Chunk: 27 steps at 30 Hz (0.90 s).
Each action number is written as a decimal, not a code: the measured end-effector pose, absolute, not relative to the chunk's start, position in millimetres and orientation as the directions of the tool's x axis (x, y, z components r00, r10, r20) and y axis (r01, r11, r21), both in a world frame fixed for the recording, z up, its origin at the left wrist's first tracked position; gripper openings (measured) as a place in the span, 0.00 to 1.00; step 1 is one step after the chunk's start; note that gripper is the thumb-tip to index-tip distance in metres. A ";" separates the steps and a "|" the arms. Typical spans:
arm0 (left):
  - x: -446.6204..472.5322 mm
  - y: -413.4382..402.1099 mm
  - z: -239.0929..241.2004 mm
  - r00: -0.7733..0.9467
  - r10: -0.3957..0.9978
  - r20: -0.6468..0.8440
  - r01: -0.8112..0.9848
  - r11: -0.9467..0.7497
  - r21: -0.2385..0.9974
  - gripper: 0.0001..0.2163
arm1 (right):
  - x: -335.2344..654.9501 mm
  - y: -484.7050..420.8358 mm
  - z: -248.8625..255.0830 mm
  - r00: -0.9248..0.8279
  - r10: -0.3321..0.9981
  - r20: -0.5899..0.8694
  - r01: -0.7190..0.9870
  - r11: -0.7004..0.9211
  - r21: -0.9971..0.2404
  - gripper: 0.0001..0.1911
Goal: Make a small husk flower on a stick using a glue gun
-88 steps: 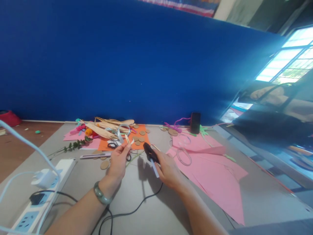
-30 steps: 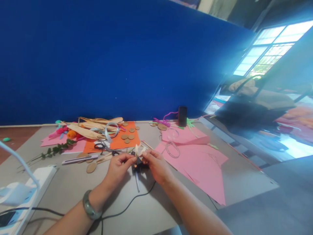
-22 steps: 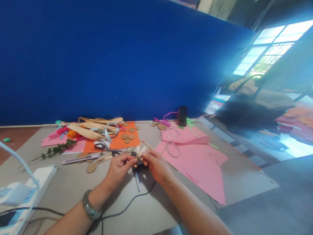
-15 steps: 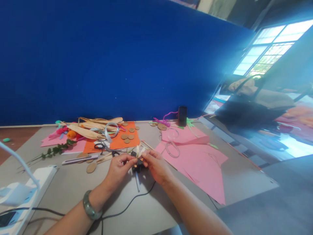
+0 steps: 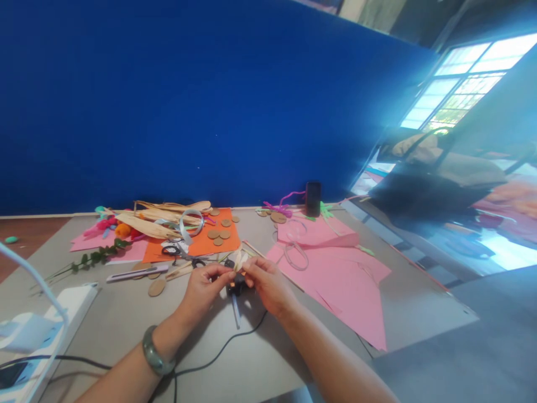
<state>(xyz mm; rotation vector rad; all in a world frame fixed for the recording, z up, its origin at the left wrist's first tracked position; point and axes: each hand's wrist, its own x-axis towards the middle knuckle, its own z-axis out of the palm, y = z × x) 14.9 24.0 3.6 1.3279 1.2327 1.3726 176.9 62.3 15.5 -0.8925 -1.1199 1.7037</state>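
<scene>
My left hand [image 5: 212, 281] and my right hand [image 5: 266, 282] meet over the middle of the table, fingertips close together. Both pinch a small pale piece of dried husk [image 5: 239, 259], which stands up between them. Right under the fingers lies a black and orange glue gun [image 5: 237, 285], partly covered by the hands. A translucent glue stick [image 5: 236, 312] juts from it toward me. Just left of my fingers are black-handled scissors [image 5: 198, 262].
Dried husks [image 5: 153, 224] lie on orange paper [image 5: 229, 244] with several wooden discs [image 5: 218, 235]. A utility knife [image 5: 136, 273] and a green leafy sprig [image 5: 98, 257] lie left. Pink paper [image 5: 335, 285] spreads right. A power strip [image 5: 73, 313] and black cord [image 5: 222, 351] are near me.
The pale husk piece has tilted slightly between my fingertips. Both hands stay almost in the same place, and the things on the table have not moved.
</scene>
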 end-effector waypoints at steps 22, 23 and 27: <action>17.3 23.9 1.3 -0.093 0.986 0.137 -0.002 -0.138 0.990 0.07 | 176.5 60.3 17.8 -0.289 0.956 -0.055 -0.190 -0.113 -0.975 0.11; 17.8 24.1 1.0 -0.090 0.988 0.123 -0.029 -0.126 0.992 0.07 | 176.4 60.2 17.8 -0.286 0.957 -0.053 -0.188 -0.111 -0.976 0.11; 19.3 24.7 1.1 -0.080 0.994 0.068 -0.115 -0.077 0.990 0.08 | 176.1 60.4 16.9 -0.280 0.959 -0.054 -0.187 -0.109 -0.976 0.11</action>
